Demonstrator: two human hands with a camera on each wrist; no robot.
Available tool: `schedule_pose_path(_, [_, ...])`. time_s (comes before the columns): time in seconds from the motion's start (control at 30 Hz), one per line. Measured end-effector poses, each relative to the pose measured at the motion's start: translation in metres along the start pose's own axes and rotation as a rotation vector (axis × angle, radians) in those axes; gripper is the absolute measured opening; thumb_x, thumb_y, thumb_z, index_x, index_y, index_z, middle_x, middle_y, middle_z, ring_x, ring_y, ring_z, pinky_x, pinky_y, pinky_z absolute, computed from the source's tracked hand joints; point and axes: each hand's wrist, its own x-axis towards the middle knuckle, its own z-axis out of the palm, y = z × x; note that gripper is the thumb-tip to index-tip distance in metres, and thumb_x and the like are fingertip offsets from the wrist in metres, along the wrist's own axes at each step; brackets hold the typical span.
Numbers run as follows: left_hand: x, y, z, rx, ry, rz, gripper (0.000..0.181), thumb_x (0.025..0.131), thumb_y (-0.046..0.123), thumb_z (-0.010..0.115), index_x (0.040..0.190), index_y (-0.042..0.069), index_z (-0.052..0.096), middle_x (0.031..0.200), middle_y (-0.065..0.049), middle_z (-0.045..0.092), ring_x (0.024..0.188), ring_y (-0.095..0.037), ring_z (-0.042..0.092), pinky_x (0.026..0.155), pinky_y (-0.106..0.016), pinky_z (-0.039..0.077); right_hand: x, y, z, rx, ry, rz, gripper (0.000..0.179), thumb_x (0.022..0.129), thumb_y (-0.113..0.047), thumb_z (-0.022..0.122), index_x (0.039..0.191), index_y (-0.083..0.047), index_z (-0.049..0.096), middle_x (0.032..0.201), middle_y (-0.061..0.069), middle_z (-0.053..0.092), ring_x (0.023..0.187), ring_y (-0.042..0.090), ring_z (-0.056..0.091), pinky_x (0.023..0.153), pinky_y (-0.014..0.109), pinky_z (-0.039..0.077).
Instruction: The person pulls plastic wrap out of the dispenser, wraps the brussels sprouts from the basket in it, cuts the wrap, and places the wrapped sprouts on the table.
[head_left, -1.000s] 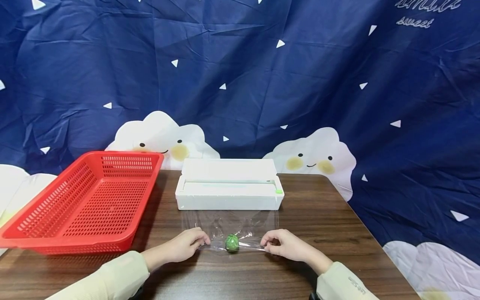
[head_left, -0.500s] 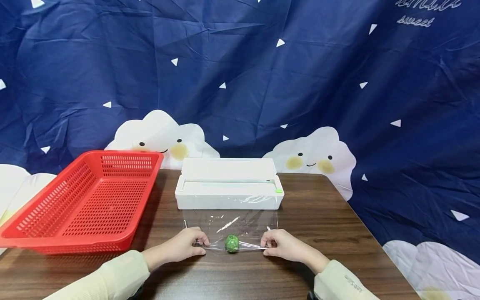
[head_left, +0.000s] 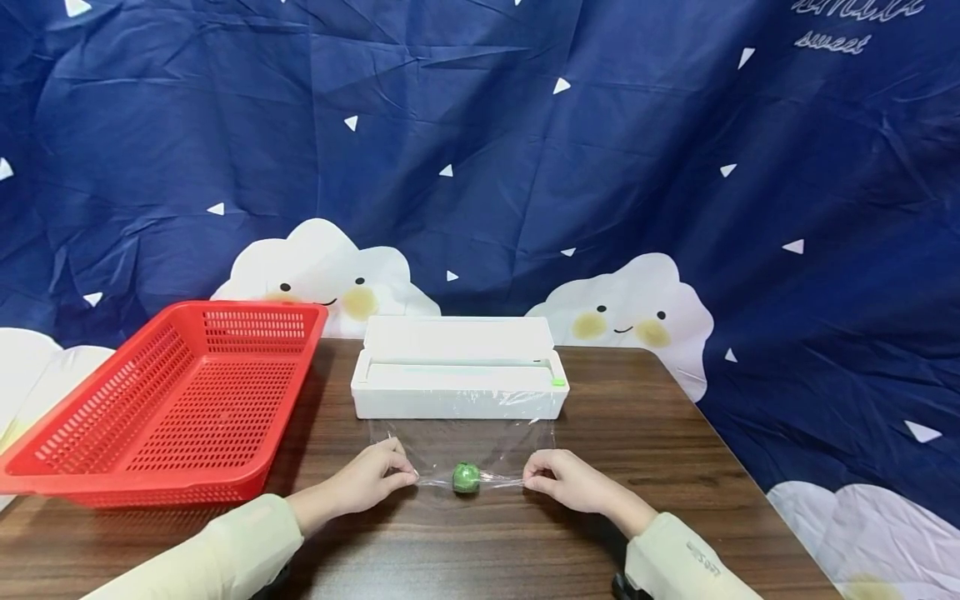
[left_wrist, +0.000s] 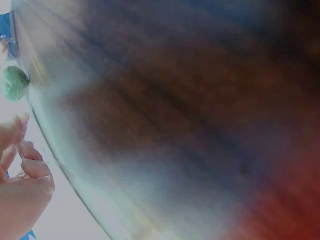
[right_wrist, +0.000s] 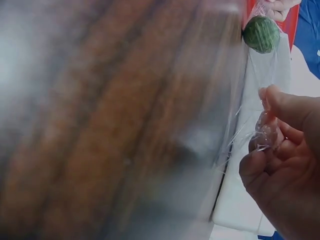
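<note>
Clear cling film (head_left: 480,446) stretches from a white dispenser box (head_left: 459,405) toward me. A small round green fruit or vegetable (head_left: 466,478) lies wrapped at the film's near end; its kind is unclear. My left hand (head_left: 372,477) pinches the film's left end between thumb and fingertips. On the other side my right hand (head_left: 572,481) pinches the right end. In the right wrist view film bunches over the right hand's fingertips (right_wrist: 267,107), and the green ball (right_wrist: 261,34) shows through the film. The left wrist view is mostly blurred, with the ball (left_wrist: 16,83) at its edge.
A red perforated plastic basket (head_left: 258,479) stands on the left of the dark wooden table (head_left: 645,400). The dispenser's lid (head_left: 459,337) is raised at the back. A blue cloth with clouds hangs behind the table.
Both hands and the wrapped green ball have moved slightly away from me, toward the dispenser. The film between ball and box has become shorter and slacker. Basket and dispenser stay put.
</note>
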Motion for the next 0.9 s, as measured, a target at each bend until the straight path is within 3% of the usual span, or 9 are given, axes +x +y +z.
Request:
schedule_pose_path(0.2, [0.006,-0.003,-0.002,0.021,0.02,0.005,0.011,0.083,0.009,0.066,0.073,0.01,0.07,0.077,0.009,0.053,0.079,-0.014,0.054,0.073,-0.03,0.045,0.005,0.003,-0.003,-0.003,0.025,0.034,0.009,0.09,-0.014,0.06,0.081,-0.013,0.06,0.077,-0.012,0.053,0.074,0.004,0.047,0.067,0.025,0.042])
schedule_pose_path(0.33, [0.01,-0.006,-0.001,0.041,0.029,-0.002,0.012,0.083,0.008,0.066,0.072,0.01,0.069,0.077,0.009,0.059,0.088,-0.022,0.059,0.085,-0.037,0.044,0.007,0.004,-0.004,0.056,0.03,0.078,0.009,0.089,-0.013,0.061,0.08,-0.011,0.059,0.07,-0.009,0.05,0.064,0.004,0.047,0.058,0.023,0.042])
schedule_pose_path(0.5, [0.013,-0.01,0.0,0.056,0.04,-0.034,0.012,0.083,0.007,0.065,0.071,0.011,0.068,0.077,0.008,0.064,0.085,-0.017,0.06,0.084,-0.037,0.045,0.011,0.006,-0.006,0.156,0.009,0.144,0.013,0.09,-0.012,0.059,0.08,-0.004,0.06,0.06,-0.001,0.049,0.051,0.005,0.044,0.047,0.02,0.038])
schedule_pose_path(0.63, [0.015,-0.011,0.0,0.064,0.034,-0.054,0.014,0.084,0.007,0.064,0.072,0.011,0.067,0.077,0.007,0.064,0.081,-0.012,0.06,0.083,-0.036,0.046,0.013,0.009,-0.007,0.145,0.003,0.144,0.015,0.091,-0.012,0.057,0.08,-0.002,0.061,0.06,0.003,0.05,0.05,0.004,0.043,0.047,0.02,0.038])
schedule_pose_path(0.9, [0.022,-0.012,0.0,0.054,0.004,-0.154,0.016,0.087,0.007,0.061,0.072,0.011,0.067,0.072,0.007,0.063,0.072,-0.007,0.056,0.067,-0.028,0.045,0.019,0.016,-0.006,0.103,0.007,0.145,0.015,0.092,-0.008,0.055,0.079,-0.003,0.06,0.059,-0.009,0.044,0.049,0.003,0.041,0.048,0.02,0.038])
